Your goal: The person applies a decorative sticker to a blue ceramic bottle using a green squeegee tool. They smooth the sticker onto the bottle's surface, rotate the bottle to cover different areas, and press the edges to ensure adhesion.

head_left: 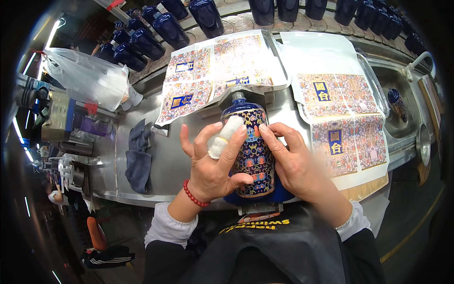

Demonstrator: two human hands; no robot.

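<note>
A dark blue glass bottle (256,163) lies tilted in front of me, its neck pointing away. A colourful patterned decal covers its upper face. My left hand (207,169) rests on the bottle's left side with fingers spread. White cloth wraps (231,128) cover part of its fingers, tied with a yellow band. From the right, my right hand (297,166) grips the bottle's edge, thumb and forefinger close together near the shoulder. Beneath the bottle is a metal support (261,208), mostly hidden.
Printed decal sheets lie in a left stack (198,75) and a right stack (347,97). Several blue bottles (206,18) stand along the back. A dark cloth (138,158) lies at left, beside a plastic bag (87,78). A sink (406,127) at right holds another patterned bottle (397,104).
</note>
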